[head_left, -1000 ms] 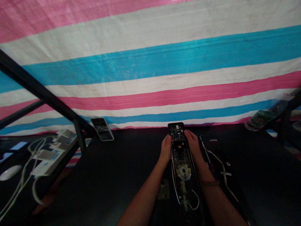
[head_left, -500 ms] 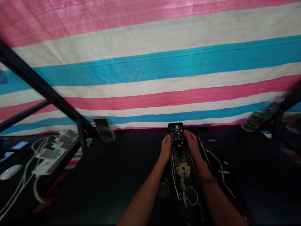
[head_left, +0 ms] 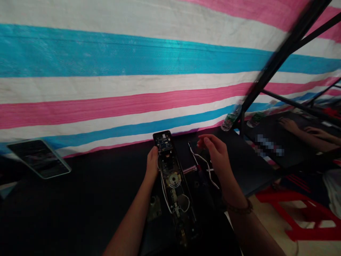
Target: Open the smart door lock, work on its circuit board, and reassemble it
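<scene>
Black opened-up housing [head_left: 174, 190] points lengthwise away from you over the worktop [head_left: 101, 199]. Your left hand [head_left: 152, 163] is nearer, fingers gripping its far-left edge; your right hand [head_left: 216, 153] hangs apart, right of it, fingers curled, can't tell if pinching anything.

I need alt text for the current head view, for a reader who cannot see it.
The left hand holds the edge of a long, open black device with a circuit board at its far end, over a black table. The right hand is apart from it, near a white cable. A phone is at the left, before a striped sheet.
</scene>
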### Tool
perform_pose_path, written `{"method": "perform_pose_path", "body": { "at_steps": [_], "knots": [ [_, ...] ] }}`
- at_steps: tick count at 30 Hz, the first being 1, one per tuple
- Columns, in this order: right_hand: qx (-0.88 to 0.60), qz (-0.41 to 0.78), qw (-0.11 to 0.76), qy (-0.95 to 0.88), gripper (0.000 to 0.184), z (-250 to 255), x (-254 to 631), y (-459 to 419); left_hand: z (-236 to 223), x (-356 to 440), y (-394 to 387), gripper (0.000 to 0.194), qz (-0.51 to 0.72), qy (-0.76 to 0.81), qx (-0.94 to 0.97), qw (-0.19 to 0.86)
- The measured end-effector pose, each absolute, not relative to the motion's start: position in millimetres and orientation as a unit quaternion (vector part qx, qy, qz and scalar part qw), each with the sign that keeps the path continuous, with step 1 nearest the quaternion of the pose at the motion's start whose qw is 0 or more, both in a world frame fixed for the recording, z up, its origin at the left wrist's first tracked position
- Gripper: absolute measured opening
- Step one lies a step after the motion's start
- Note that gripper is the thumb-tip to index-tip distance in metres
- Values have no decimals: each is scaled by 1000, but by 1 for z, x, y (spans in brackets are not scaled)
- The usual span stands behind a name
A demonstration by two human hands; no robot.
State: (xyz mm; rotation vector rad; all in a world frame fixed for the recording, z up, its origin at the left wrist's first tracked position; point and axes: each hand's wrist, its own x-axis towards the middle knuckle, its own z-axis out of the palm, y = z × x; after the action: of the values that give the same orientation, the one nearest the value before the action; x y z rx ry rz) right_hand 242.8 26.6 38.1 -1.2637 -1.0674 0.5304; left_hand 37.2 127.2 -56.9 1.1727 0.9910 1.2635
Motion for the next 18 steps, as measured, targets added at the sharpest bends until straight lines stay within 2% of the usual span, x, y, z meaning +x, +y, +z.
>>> {"method": "perform_pose_path", "body": {
  "at_steps": [4,5,7,9,13,18],
  "knots": [
    [-631,218,415,-618,17,6,247,-21,-59,36,130,56,544,422,527,498],
    [-630,224,359,-652,19,-8,245,-30,-58,35,132,54,547,430,535,479],
    [-627,205,299,-689,33,-35,239,-43,-54,29,138,54,553,455,536,447],
    [-629,184,260,-710,33,-56,235,-50,-44,19,140,55,558,481,525,426],
    [-626,147,263,-719,25,-59,238,-48,-18,-18,117,49,533,519,548,382],
    [-607,107,413,-671,11,-23,222,-33,-24,-65,46,48,387,579,628,346]
  ]
}}
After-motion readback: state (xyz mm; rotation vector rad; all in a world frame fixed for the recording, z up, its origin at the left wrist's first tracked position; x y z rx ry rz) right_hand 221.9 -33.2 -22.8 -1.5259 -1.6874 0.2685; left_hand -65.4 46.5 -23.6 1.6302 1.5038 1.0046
